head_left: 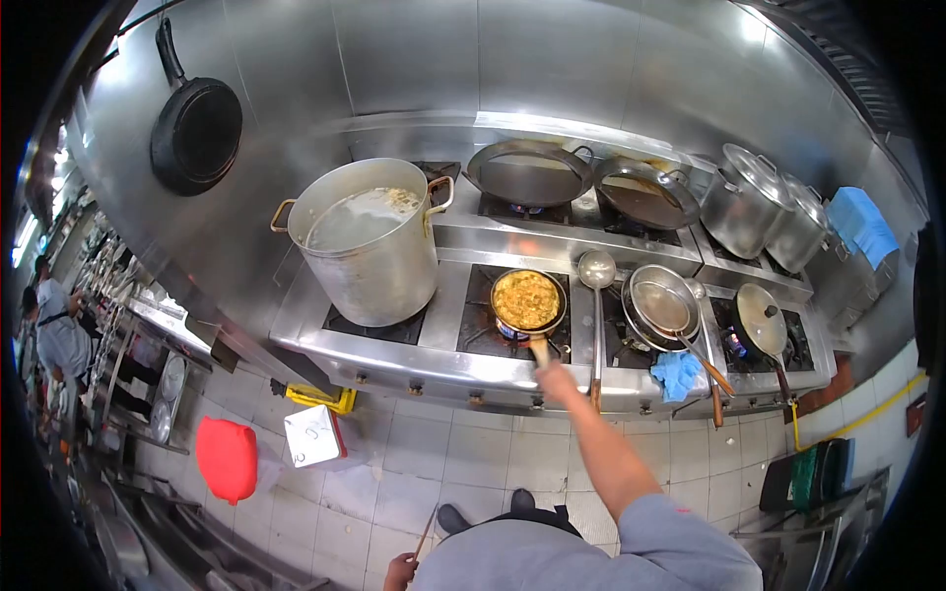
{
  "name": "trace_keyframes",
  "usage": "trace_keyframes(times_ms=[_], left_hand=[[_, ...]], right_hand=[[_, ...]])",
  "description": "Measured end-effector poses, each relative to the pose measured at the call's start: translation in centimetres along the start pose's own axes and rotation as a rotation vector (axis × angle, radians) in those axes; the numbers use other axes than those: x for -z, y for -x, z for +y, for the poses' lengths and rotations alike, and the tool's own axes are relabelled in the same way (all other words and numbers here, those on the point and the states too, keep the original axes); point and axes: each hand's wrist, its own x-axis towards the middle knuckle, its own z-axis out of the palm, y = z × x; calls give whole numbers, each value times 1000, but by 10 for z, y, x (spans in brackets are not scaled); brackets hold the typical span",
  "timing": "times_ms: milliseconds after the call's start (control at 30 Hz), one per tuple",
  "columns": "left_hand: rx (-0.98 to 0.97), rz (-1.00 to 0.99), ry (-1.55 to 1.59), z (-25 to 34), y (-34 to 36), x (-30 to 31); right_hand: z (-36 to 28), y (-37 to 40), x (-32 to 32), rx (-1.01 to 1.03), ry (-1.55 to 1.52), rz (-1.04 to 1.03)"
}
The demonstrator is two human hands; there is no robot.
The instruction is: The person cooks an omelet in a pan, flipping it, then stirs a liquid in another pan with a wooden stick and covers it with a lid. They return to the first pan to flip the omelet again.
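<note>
My right hand [555, 380] is closed around the pale handle of a small frying pan [566, 307] on a front burner, with a flame showing under it. A round yellow-brown omelette-like food [525, 298] fills the pan. My left hand [401, 570] is low at the bottom edge, away from the stove, closed on a thin wooden stick [426, 533]. The stick's kind cannot be made out. Right of the pan, a long-handled ladle [596, 270] lies across the stove top. To the left stands a large pot [379, 281] of cloudy, foaming liquid.
Two dark woks [527, 175] sit on the rear burners. Strainers in a bowl [662, 300], a blue cloth [676, 374] and a lidded pan [761, 320] are at right. Lidded pots [746, 207] stand behind. A red stool [226, 460] and white-lidded bin [314, 436] are on the floor.
</note>
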Motion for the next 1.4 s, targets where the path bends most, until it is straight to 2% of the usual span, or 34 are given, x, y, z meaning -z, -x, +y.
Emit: trace_keyframes(times_ms=[33,67,133,167,233,300,400,533,567,600,667,700,767,867,1000,1100,1200,1233,1267,1333,1400], left_hand=[[5,0,21,-2,-5,-2],[12,1,41,-2,-8,-2],[-7,9,-19,9,-4,-1],[-23,14,-73,20,0,-2],[-33,7,-137,56,19,-1],[-46,2,-212,58,24,4],[0,-15,-150,46,7,6],[19,7,-95,37,4,9],[17,12,-98,37,8,9],[19,12,-98,36,12,10],[39,-17,-56,37,15,13],[37,-14,-55,30,11,15],[-79,10,-159,6,-2,21],[-36,6,-133,2,-5,26],[29,-13,-89,-1,-3,23],[-11,-25,-71,1,-4,21],[95,10,-134,47,16,14],[17,13,-131,49,14,13],[-54,13,-129,48,16,11],[-18,-16,-115,45,11,11],[4,-40,-98,42,3,12]], right_hand=[[-24,26,-4,-87,-243,-157],[-32,37,-7,-85,-246,-155],[-37,50,-13,-54,-523,-390],[-34,44,-14,-55,-526,-389],[-8,19,-23,-57,-705,-91],[-6,13,-24,-52,-702,-78],[-25,28,-12,-45,-576,-337],[11,10,11,-75,-523,-334],[27,-6,20,12,-274,-213],[59,-37,7,86,-111,139],[42,-17,47,25,113,282],[37,-14,63,28,111,283],[37,-15,83,1,378,370],[36,-19,86,-65,305,344],[9,0,36,-64,195,249],[-26,25,-8,-61,-439,-151],[-36,40,-18,-112,-473,-257],[-31,32,-19,-113,-472,-256],[-23,23,-18,-47,-480,-149],[-14,7,-24,16,-455,16],[-16,4,-34,2,-444,20]])
